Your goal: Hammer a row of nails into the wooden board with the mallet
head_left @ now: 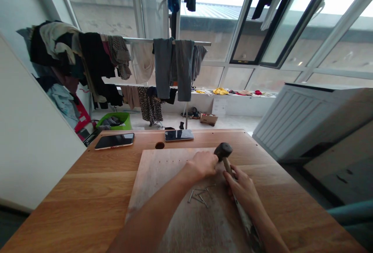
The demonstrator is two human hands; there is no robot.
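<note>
My right hand (pixel 241 187) is wrapped round the wooden handle of a hammer (pixel 223 150), whose dark head is up at the far right part of a wooden board (pixel 153 175). Beside the hammer head, my left hand (pixel 205 163) rests low over the board with its fingers pinched together. Whatever those fingers hold is hidden from view. Several loose nails (pixel 199 196) lie on the board, nearer to me than my left hand. A row of small holes or nail marks (pixel 173 161) runs along the board's far left part.
The board lies on a wooden table (pixel 72 191). Two phones, one at left (pixel 114 141) and one in the middle (pixel 178 135), lie near its far edge, with a round hole (pixel 159 145) between them. Beyond stand a clothes rack (pixel 136 40) and a green basket (pixel 125 120).
</note>
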